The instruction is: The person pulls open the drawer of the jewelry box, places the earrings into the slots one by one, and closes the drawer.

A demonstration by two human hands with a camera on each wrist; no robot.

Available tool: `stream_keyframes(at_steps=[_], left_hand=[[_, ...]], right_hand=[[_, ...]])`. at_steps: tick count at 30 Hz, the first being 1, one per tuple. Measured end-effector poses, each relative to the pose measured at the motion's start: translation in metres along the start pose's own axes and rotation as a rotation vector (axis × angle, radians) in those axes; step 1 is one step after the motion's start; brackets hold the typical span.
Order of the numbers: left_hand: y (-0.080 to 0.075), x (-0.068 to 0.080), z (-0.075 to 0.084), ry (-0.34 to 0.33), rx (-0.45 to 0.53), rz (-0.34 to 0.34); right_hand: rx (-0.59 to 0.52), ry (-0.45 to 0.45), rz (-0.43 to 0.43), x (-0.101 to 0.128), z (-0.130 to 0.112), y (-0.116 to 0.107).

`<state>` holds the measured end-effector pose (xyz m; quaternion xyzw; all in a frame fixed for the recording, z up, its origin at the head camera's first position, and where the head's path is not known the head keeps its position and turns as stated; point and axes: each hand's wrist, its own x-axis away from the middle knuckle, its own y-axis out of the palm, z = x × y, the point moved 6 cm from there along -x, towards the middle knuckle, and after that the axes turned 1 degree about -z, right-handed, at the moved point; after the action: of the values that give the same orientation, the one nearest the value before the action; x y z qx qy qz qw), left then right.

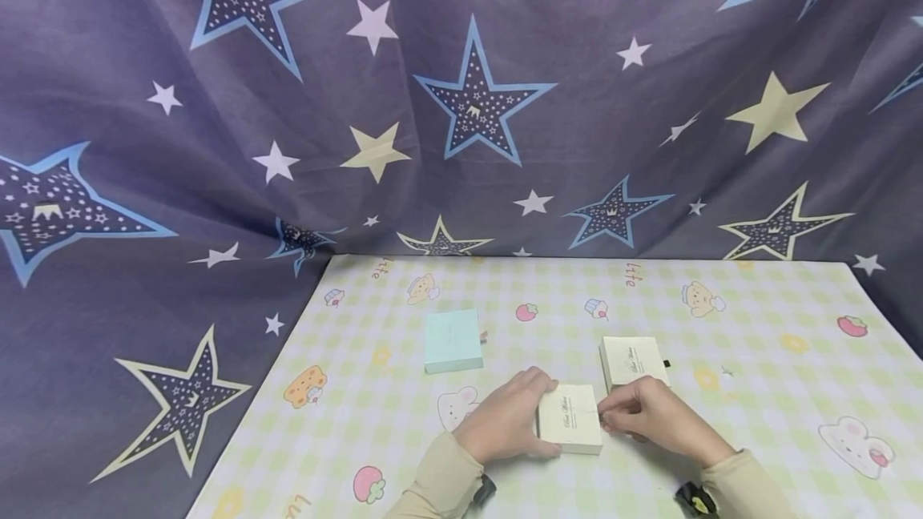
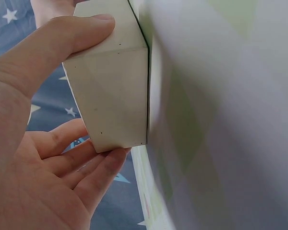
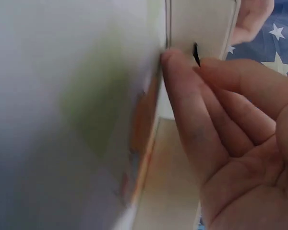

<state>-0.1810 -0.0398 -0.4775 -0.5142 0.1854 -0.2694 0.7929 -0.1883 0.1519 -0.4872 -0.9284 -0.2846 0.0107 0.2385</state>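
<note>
A cream cardboard drawer box (image 1: 570,419) with dark script on its lid lies on the table. My left hand (image 1: 508,416) grips it from the left, the thumb (image 2: 93,31) on its near side and the fingers around the far side. On the box's right side, my right hand (image 1: 652,415) pinches a small black ribbon tab (image 3: 196,51) between thumb and fingertips. Just behind my right hand sits a second cream box (image 1: 633,359), its own black tab (image 1: 667,364) pointing right. The left wrist view shows the held box's plain end (image 2: 110,98) close against the tabletop.
A mint-green box (image 1: 453,340) with a brownish ribbon tab (image 1: 484,336) lies farther back on the left. The table is covered by a green-checked cloth (image 1: 779,399) with printed cartoon figures. Behind it hangs a dark star-patterned curtain (image 1: 577,142).
</note>
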Motion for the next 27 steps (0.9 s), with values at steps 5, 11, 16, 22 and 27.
stream_keyframes(at_steps=[5, 11, 16, 22, 27], left_hand=[[0.000, -0.001, -0.002, -0.019, 0.012, -0.009], [0.000, -0.001, -0.004, -0.017, 0.018, -0.007], [-0.001, -0.001, -0.003, -0.003, 0.019, 0.007], [0.000, -0.001, -0.003, 0.000, 0.019, -0.002], [0.004, -0.001, -0.004, -0.002, 0.022, -0.012]], right_hand=[[0.025, 0.021, 0.073, 0.005, -0.008, -0.009], [0.182, -0.091, 0.133, 0.008, -0.026, -0.007], [0.391, -0.157, 0.178, 0.011, -0.037, 0.004], [0.463, -0.184, 0.164, 0.008, -0.039, 0.016], [0.425, -0.166, 0.136, 0.005, -0.035, 0.023]])
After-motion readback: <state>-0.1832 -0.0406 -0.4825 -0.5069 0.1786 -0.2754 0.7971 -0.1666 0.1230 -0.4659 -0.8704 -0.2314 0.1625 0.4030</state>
